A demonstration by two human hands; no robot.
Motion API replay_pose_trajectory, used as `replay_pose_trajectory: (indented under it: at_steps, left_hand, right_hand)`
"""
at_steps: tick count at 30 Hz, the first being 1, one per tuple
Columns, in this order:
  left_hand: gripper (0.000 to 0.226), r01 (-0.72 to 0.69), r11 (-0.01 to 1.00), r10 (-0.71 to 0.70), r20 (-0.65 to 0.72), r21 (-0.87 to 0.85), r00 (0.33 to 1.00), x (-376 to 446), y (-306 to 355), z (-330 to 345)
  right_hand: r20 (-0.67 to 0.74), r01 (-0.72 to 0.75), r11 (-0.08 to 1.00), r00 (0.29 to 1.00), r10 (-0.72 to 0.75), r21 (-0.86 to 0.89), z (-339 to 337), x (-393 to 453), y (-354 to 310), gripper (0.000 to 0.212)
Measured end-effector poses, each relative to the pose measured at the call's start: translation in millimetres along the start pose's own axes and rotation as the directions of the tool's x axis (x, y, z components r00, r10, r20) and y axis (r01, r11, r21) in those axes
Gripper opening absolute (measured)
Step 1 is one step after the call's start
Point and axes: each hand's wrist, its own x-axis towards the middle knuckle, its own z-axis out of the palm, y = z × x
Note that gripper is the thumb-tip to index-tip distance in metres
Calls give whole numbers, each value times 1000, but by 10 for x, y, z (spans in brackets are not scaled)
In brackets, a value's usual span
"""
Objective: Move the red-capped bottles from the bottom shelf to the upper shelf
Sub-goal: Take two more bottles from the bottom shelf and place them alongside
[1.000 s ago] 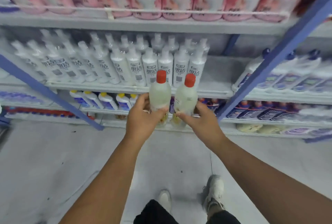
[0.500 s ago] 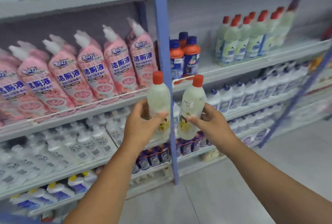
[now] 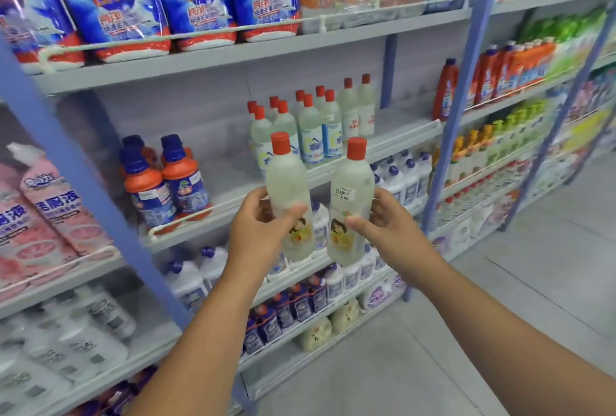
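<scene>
My left hand [image 3: 258, 232] grips a pale red-capped bottle [image 3: 289, 188] upright by its lower body. My right hand [image 3: 386, 227] grips a second red-capped bottle [image 3: 350, 195] with a price sticker, tilted slightly right. Both bottles hang side by side in front of the shelving. Behind and above them, several matching red-capped bottles [image 3: 313, 125] stand in a group on the upper shelf [image 3: 400, 135]. The two held bottles are a little below and in front of that shelf's edge.
Orange bottles with blue caps [image 3: 166, 182] stand left of the group on the same shelf. Blue detergent bags [image 3: 113, 5] fill the shelf above. Blue uprights [image 3: 463, 82] divide the bays. White bottles [image 3: 400, 175] line lower shelves. Grey floor [image 3: 500, 315] lies to the right.
The view has swung up and right from the lower shelves to the upper shelf with red-capped bottles. Both hands keep their bottles, raised and now closer to that shelf.
</scene>
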Motion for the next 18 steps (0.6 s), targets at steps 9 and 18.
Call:
replay_pose_trajectory:
  at_steps: [9, 18]
  left_hand:
    - [46, -30, 1000, 30, 67, 0, 997, 645, 285, 1195]
    - [36, -83, 995, 88, 105, -48, 991, 1871, 39, 2158]
  right_hand:
    - [-73, 34, 999, 997, -37, -43, -1038, 629, -71, 50]
    - [-44, 62, 993, 997, -66, -101, -1641, 1987, 209, 49]
